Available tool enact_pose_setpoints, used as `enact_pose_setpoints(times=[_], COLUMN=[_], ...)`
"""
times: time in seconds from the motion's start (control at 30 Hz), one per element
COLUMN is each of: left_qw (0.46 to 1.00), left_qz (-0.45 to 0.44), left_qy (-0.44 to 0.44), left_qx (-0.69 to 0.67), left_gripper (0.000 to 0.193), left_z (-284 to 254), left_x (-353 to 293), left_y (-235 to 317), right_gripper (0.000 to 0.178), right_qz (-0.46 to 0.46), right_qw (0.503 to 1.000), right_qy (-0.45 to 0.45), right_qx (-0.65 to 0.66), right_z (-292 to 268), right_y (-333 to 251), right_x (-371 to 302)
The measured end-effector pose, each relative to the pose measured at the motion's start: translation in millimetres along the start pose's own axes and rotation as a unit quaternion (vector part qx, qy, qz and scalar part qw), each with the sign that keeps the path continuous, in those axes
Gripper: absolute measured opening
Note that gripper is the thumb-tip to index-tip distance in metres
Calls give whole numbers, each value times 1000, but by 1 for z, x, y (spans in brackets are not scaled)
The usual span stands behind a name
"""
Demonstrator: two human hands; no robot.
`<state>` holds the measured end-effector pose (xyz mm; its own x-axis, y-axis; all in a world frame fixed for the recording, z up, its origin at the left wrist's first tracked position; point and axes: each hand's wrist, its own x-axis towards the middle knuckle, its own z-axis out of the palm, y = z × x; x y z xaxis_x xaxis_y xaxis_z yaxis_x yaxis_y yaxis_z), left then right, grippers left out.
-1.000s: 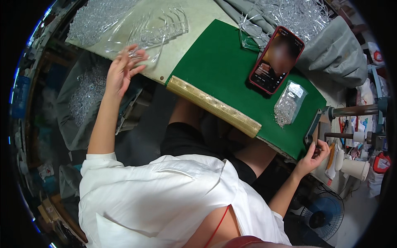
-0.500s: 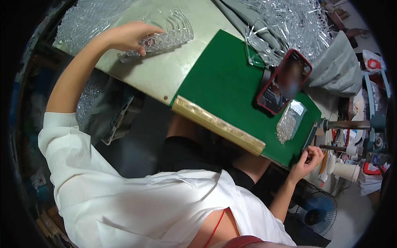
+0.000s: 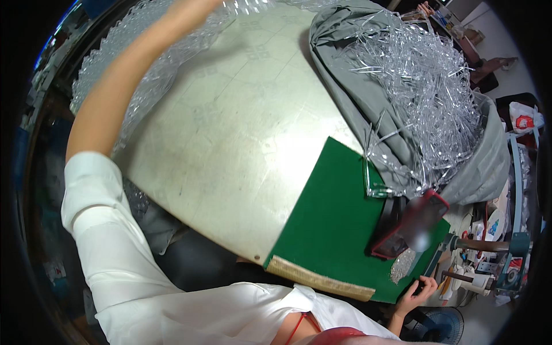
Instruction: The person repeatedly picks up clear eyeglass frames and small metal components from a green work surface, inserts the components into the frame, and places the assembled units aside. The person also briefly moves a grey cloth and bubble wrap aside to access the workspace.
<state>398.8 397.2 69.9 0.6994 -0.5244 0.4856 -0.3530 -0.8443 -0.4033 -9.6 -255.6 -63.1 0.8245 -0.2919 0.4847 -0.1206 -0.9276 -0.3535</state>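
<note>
My left arm stretches up over the pale round table (image 3: 230,144), and my left hand (image 3: 192,7) is at the top rim among stacked clear plastic trays (image 3: 144,69); its fingers are cut off by the rim. My right hand (image 3: 417,290) sits low at the right, fingers curled against the near right edge of a green mat (image 3: 333,218). I cannot make out whether it holds anything. A small bag of clear bits (image 3: 402,265) lies on the mat just above that hand, beside a phone in a red case (image 3: 411,224).
A grey cloth (image 3: 333,57) at the back right holds a big heap of clear plastic sticks (image 3: 420,86). A pale wooden strip (image 3: 316,279) runs along the mat's front edge. A metal bench tool (image 3: 483,244) and clutter stand to the right, with a fan (image 3: 440,325) below.
My left hand has reached farther away, from the table's left edge up to the clear trays at the top. The view has swung toward the table. My right hand stays at the mat's edge.
</note>
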Motion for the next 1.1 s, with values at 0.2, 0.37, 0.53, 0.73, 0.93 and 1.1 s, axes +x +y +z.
enact_pose_setpoints(times=[0.2,0.37,0.53,0.73,0.93,1.1], left_qw=[965,895,923,972,851,863], left_qz=[-163,-198,-199,-125,153,211], left_qy=[-197,-392,-329,-160,42,-49], left_qx=[54,72,26,118,-500,-456], left_gripper=[50,30,20,41,42,55], left_z=[100,191,207,192,2,-57], left_x=[50,25,40,37,120,68], left_y=[-103,-219,-187,-191,226,375], right_gripper=[14,15,17,17,19,18], right_qz=[-1,-8,8,-16,-7,-27], right_qw=[996,994,993,998,999,998], right_qy=[-33,-23,-8,15,32,38], right_qx=[-83,-107,-116,-52,-43,33], right_z=[0,4,-6,10,-12,-12], right_y=[-12,-5,-21,-15,-11,-4], right_x=[6,3,10,18,2,3])
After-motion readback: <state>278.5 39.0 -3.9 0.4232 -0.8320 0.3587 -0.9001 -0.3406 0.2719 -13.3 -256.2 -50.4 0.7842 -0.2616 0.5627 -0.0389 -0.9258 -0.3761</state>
